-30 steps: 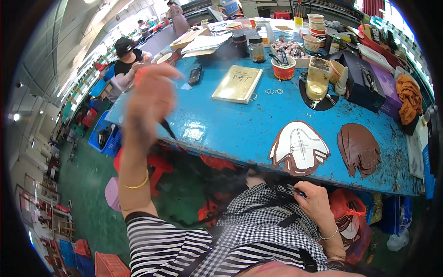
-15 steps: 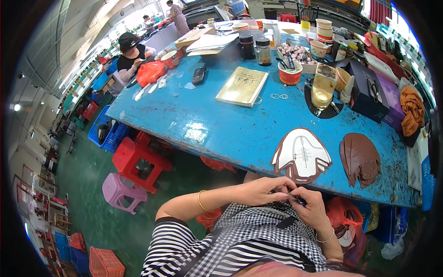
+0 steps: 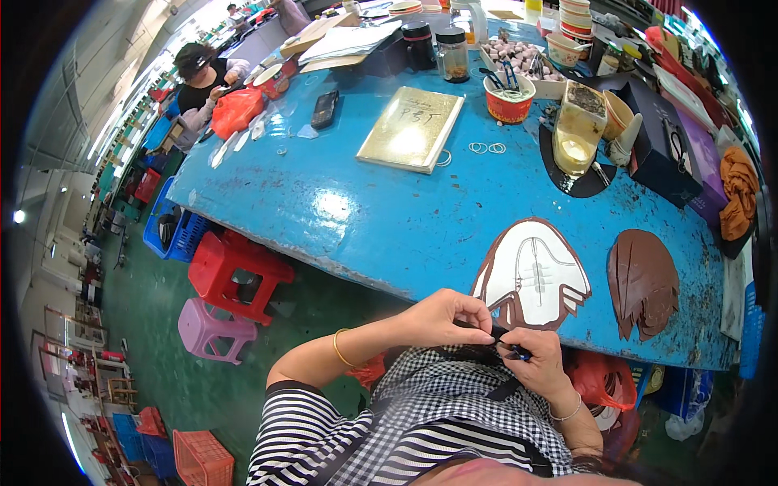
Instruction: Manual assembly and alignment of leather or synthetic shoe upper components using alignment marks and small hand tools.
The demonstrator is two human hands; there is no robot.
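Both my hands meet over my lap at the table's near edge. My left hand has thumb and forefinger pinched at a small black piece. My right hand closes round a small dark blue tool, whose kind is mostly hidden by the fingers. Just beyond my hands, a stack of white shoe-upper pieces with brown edges lies on the blue table. To its right is a stack of brown leather pieces.
A gold notebook, rubber bands and a phone lie farther back. A glue container stands on a black pad, near a tub of tools. Red and pink stools stand left. A co-worker sits far left.
My hands have shifted slightly left, and the fingertips have parted a little, showing more of the black piece and blue tool. The whole view has tilted down slightly.
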